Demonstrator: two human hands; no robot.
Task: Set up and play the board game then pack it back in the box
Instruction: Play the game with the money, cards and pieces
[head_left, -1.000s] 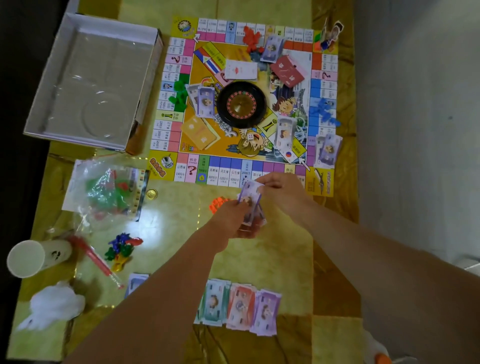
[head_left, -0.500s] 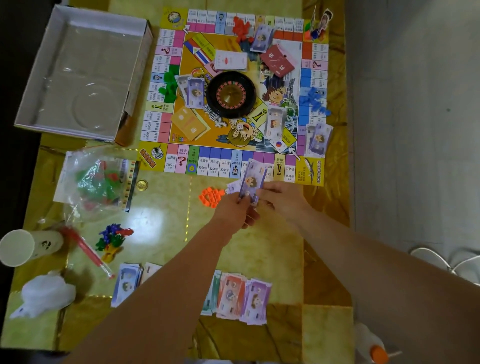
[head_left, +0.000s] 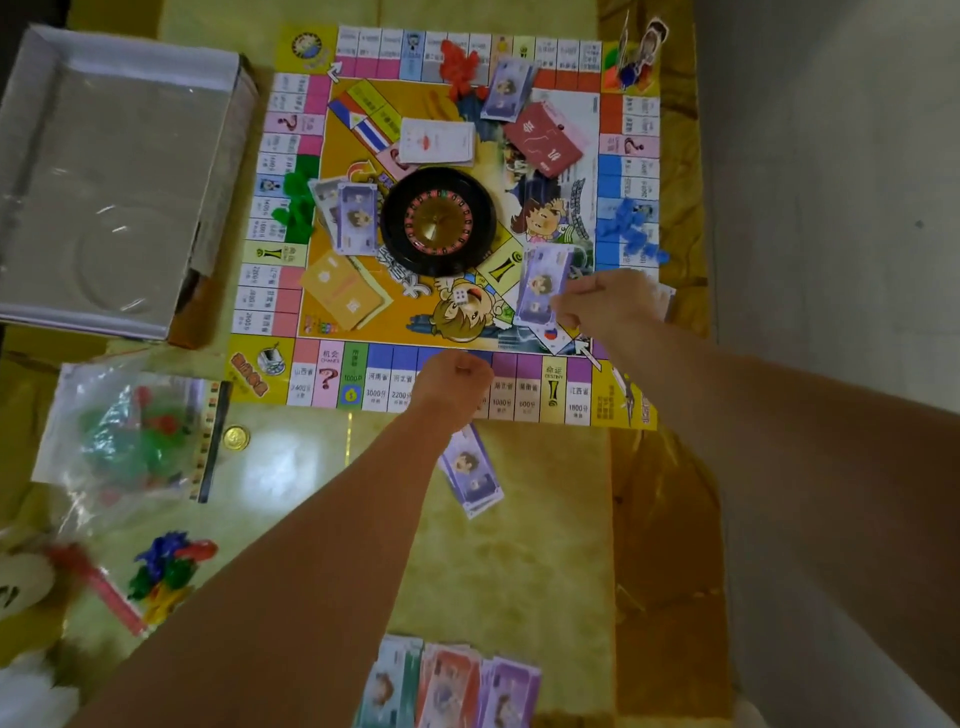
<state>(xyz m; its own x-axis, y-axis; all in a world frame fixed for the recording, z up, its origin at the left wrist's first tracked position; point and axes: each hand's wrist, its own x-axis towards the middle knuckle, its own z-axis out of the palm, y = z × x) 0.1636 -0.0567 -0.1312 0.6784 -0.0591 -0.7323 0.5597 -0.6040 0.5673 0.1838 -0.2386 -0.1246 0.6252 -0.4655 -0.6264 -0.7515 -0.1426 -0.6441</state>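
Packaging sits in the upper left of the frame: an open white cardboard box (head_left: 119, 176), just beside the square colourful game board (head_left: 332, 374) that fills the top centre of the yellow marbled tabletop (head_left: 519, 545). Below the box lie a clear plastic bag of green and red pieces (head_left: 124, 436) and a small gold coin (head_left: 236, 437). Your left hand (head_left: 454, 387) is curled over the board's lower edge, gripping purple paper banknotes (head_left: 470, 470) that stick out beneath it. Further right, your right hand (head_left: 608, 304) pinches the edge of another purple banknote (head_left: 543, 286) lying on the board, just right of the black roulette wheel (head_left: 439, 221).
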